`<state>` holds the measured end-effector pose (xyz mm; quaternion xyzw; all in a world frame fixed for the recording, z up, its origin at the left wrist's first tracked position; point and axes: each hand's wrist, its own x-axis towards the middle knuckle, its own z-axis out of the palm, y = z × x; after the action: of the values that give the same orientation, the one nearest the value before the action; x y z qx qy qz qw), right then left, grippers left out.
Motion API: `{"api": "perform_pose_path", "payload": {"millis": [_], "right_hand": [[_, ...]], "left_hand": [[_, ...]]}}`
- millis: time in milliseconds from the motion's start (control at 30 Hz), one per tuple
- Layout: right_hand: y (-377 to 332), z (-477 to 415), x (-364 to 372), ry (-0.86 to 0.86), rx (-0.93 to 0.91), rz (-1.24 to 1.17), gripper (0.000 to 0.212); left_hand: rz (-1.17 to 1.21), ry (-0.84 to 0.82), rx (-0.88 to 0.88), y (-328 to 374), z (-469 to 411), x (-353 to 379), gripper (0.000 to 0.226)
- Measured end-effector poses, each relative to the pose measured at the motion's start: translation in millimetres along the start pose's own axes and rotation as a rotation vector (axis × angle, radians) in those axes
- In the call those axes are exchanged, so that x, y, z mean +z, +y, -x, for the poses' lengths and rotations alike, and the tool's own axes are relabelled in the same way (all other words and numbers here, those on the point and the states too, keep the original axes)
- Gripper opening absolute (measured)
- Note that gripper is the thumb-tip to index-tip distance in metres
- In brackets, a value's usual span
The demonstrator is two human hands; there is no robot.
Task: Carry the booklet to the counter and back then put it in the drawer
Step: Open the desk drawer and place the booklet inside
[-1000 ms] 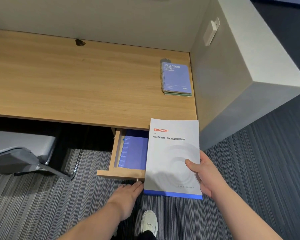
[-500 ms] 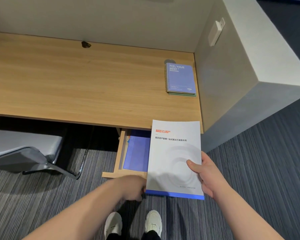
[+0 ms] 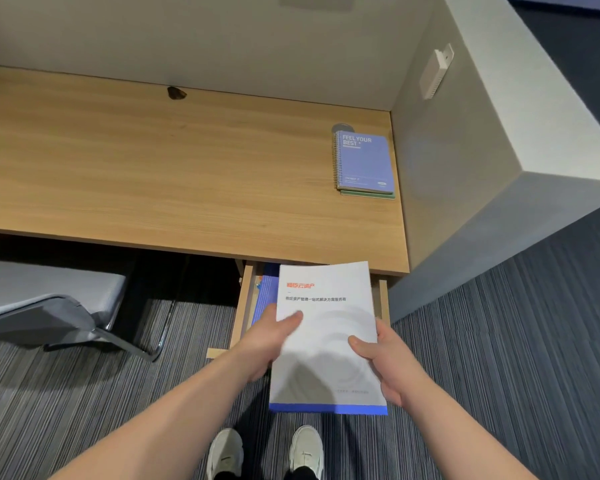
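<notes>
Holding the booklet (image 3: 326, 337) by both side edges, the left hand (image 3: 267, 341) and right hand (image 3: 388, 362) each grip it, thumbs on the cover. It hangs above the open drawer (image 3: 245, 306), long axis pointing away toward the surface (image 3: 187, 174), neither hand clearly nearer. White cover, red title, blue bottom band.

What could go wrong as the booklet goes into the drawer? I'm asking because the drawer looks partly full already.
1. The drawer sits only partly out from under the desk, so the booklet's far edge may catch the desk edge.
2. Blue papers already lie inside; the booklet could snag or crumple them.
3. The left hand and right hand grip the booklet's sides, so fingers might scrape the drawer walls.
</notes>
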<state>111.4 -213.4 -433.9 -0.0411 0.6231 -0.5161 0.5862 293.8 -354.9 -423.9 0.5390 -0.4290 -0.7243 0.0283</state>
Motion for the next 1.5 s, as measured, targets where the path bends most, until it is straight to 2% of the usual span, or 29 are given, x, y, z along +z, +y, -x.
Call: {"api": "perform_pose_path", "payload": {"millis": [100, 167, 333, 567, 1033, 1233, 1333, 1500], "right_hand": [[7.7, -2.9, 13.2, 0.039, 0.054, 0.064, 0.04], [9.7, -6.8, 18.6, 0.053, 0.101, 0.094, 0.038], [10.1, -25.9, 30.0, 0.111, 0.167, 0.162, 0.04], [1.7, -65.0, 40.8, 0.215, 0.163, 0.222, 0.039], [-2.5, -105.8, 25.5, 0.19, 0.097, 0.195, 0.034], [3.2, -122.2, 22.7, 0.247, 0.042, 0.233, 0.033], [6.1, -128.8, 23.3, 0.262, 0.016, 0.288, 0.038], [9.7, -125.7, 21.5, 0.26, 0.031, 0.423, 0.056]], "left_hand": [[-0.234, 0.16, 0.031, -4.9, 2.6, -0.1, 0.048], [-0.307, 0.186, 0.021, -4.7, 3.0, -4.5, 0.048], [-0.319, 0.167, 0.055, 1.9, -7.2, -13.7, 0.048], [-0.344, 0.19, 0.111, 10.1, -46.3, -22.3, 0.05], [-0.312, 0.188, 0.122, 5.4, -103.3, -26.6, 0.05], [-0.306, 0.175, 0.177, 1.8, -121.1, -28.7, 0.061], [-0.33, 0.149, 0.181, -1.5, -127.1, -33.0, 0.064], [-0.515, 0.156, 0.196, -9.3, -118.5, -36.3, 0.07]]}}
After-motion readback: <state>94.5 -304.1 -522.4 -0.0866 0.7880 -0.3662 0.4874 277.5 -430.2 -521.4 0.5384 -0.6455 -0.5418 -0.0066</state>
